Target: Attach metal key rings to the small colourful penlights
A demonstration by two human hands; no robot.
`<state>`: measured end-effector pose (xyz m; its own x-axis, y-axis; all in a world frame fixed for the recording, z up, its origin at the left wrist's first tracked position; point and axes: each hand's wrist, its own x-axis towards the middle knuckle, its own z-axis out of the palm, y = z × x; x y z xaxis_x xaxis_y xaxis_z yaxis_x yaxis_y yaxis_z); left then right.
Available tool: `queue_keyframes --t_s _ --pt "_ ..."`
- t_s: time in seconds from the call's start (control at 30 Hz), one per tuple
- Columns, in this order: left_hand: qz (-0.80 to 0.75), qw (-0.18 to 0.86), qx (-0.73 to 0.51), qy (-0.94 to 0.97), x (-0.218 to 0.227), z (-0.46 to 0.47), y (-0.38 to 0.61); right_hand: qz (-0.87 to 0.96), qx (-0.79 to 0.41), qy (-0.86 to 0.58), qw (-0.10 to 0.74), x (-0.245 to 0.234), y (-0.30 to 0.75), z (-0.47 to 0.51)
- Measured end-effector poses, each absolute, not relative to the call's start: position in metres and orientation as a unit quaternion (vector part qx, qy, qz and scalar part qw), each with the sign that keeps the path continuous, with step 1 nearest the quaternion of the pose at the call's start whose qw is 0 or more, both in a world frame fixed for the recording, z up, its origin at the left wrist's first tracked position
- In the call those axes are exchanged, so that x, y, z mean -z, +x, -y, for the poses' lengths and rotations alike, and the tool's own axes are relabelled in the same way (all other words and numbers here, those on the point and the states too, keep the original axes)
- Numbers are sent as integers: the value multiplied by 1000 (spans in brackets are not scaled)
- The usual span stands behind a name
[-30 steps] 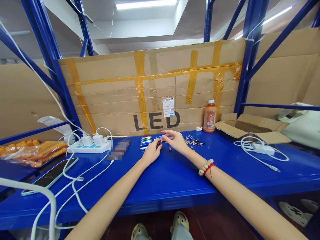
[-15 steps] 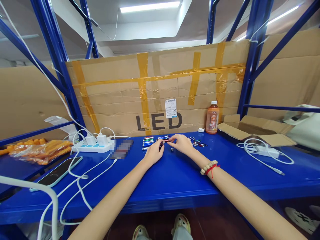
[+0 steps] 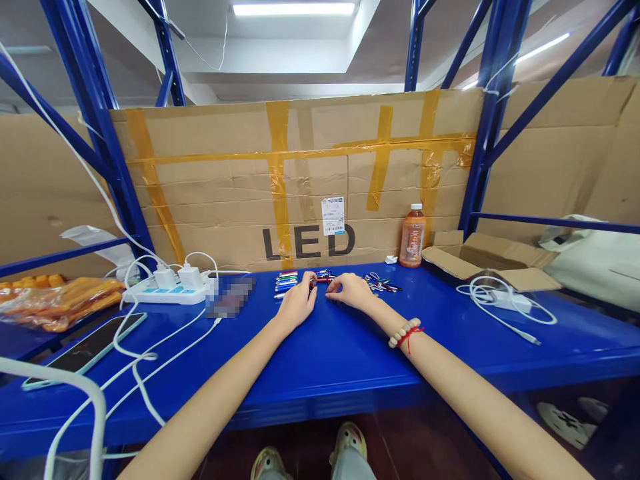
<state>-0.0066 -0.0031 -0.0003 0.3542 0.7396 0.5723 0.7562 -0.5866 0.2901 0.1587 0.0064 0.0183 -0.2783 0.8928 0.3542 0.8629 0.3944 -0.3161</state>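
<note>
My left hand (image 3: 299,301) is closed around a small dark object (image 3: 313,283), whose kind I cannot make out. Just right of it, my right hand (image 3: 351,291) is curled, thumb and forefinger pinched down at the blue tabletop; whatever lies between the fingertips is too small to see. A neat row of small coloured tubes (image 3: 286,283) lies left of my left hand. More of the coloured pieces (image 3: 326,275) lie behind and between both hands. Beyond my right hand is a loose pile of small coloured pieces with metal bits (image 3: 383,283).
A white power strip (image 3: 167,292) with plugs and cables stands left, with a phone (image 3: 90,350) before it. A blurred-out dark device (image 3: 233,299) is on a cable. To the right are an orange drink bottle (image 3: 413,237), an open carton (image 3: 493,259) and a coiled white cable (image 3: 507,300).
My right hand has moved away from my left and down to the tabletop, where a small dark piece lay before. The left hand keeps its dark object. The view has shifted slightly right.
</note>
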Motion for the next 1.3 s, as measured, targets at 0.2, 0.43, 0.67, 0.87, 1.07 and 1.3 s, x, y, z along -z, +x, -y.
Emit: queue_keyframes --t_s 0.2,0.43,0.67,0.87,1.07,1.3 --pt "454 18 338 -824 0 4 -6 798 -37 -552 237 -20 157 -4" --pt "444 30 331 -832 -2 6 -6 801 -38 -549 236 -17 157 -6" --pt "421 72 306 -851 -2 6 -6 829 -34 -510 228 -13 156 -10" --pt "413 93 289 -859 -1 5 -6 856 -62 -462 224 -9 156 -14" --pt "421 106 274 -858 -3 8 -6 868 -83 -433 229 -6 157 -19" --pt "409 116 275 -862 -2 7 -5 871 -96 -426 225 -3 158 -21"
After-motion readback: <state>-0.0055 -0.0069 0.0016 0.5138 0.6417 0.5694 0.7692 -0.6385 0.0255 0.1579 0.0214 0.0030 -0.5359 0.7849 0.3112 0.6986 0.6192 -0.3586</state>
